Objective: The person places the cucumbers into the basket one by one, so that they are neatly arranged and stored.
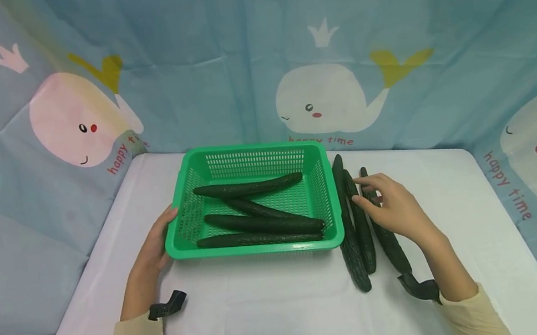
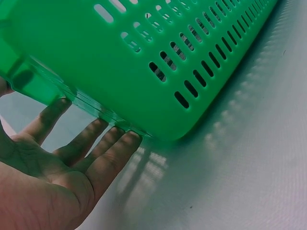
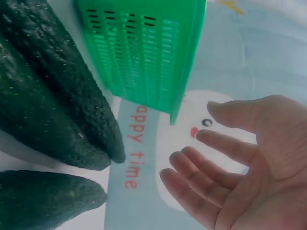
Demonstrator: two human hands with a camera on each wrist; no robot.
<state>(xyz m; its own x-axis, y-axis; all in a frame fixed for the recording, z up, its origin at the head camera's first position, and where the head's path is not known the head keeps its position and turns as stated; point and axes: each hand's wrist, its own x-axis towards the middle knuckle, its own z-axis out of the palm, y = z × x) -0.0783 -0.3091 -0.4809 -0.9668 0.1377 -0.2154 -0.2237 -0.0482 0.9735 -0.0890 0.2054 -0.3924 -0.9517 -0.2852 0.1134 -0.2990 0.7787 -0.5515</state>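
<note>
A green plastic basket (image 1: 258, 250) stands on the table with several dark green cucumbers (image 1: 265, 224) lying inside. My left hand (image 1: 159, 239) is at the basket's left end. Its nearly straight fingertips (image 2: 127, 139) touch the outer wall. Three more cucumbers lie lengthwise to the right of the basket: one (image 1: 349, 230) along its side, one (image 1: 363, 234) right beside that, and one (image 1: 389, 242) slightly apart. Over their far ends hovers my right hand (image 1: 391, 205), with fingers loosely bent, thumb apart and nothing held. The right wrist view shows the empty palm (image 3: 240, 177) near the cucumber tips.
White cloth covers the table (image 1: 266, 313). Blue curtains (image 1: 220, 101) with printed whales rise close behind the basket and along both sides. A black wrist strap piece (image 1: 167, 305) sits on the left wrist, another (image 1: 419, 287) on the right.
</note>
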